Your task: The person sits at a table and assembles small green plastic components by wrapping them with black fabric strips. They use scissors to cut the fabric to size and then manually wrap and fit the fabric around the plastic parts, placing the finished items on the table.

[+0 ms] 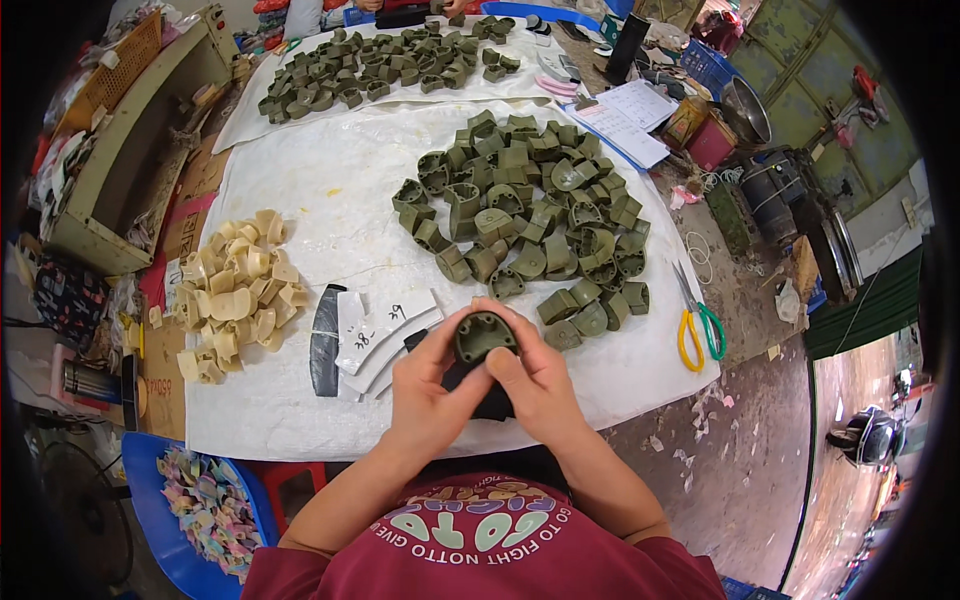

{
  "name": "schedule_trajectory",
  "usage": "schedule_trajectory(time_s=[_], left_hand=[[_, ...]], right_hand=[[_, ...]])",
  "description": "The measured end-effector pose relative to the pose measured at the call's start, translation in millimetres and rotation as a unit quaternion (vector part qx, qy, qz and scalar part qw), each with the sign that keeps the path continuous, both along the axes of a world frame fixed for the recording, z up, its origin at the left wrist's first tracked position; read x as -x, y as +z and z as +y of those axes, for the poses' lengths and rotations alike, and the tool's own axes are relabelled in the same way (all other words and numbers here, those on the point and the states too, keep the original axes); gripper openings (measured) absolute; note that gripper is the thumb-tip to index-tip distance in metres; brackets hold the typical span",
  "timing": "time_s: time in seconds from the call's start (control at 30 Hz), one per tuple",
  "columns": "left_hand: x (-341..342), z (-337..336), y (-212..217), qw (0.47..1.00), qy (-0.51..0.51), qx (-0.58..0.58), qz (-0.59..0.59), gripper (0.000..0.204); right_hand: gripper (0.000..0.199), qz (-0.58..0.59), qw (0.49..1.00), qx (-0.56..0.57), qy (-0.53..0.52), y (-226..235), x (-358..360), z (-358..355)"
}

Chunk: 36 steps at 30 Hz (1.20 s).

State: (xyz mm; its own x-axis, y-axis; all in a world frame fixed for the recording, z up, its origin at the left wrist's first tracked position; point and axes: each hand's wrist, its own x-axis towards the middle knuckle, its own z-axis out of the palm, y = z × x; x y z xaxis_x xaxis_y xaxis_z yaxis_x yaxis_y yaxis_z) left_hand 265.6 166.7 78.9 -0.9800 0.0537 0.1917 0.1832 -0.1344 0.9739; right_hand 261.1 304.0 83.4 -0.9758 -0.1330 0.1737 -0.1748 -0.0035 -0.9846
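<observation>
Near the front edge of the table, an olive-green shoe heel (486,336) sits between my two hands, its hollow end with several round holes facing up. My left hand (428,385) wraps its left side, and my right hand (537,385) grips the right side with the thumb on its near rim. A piece of black material (495,404) shows below the heel between my palms; how it joins the heel is hidden. Just left of my hands lie curved white templates (375,340) and a tied bundle of black strips (325,343).
Olive heels (540,200) are heaped ahead, with another heap (370,68) beyond. Cream heels (245,285) are piled at left. Scissors (692,325) with yellow and green handles lie by the right edge, a clipboard (630,120) farther back. A blue tub (150,490) of scraps stands lower left.
</observation>
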Motion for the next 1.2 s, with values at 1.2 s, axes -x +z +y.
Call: schedule_trajectory(time_s=[1.2], left_hand=[[-6.4,2.7,-16.6,0.987,-0.075,-0.091,0.114,0.049]], right_hand=[[0.032,-0.19,0.932,0.302,0.057,13.6,2.4,-3.2]])
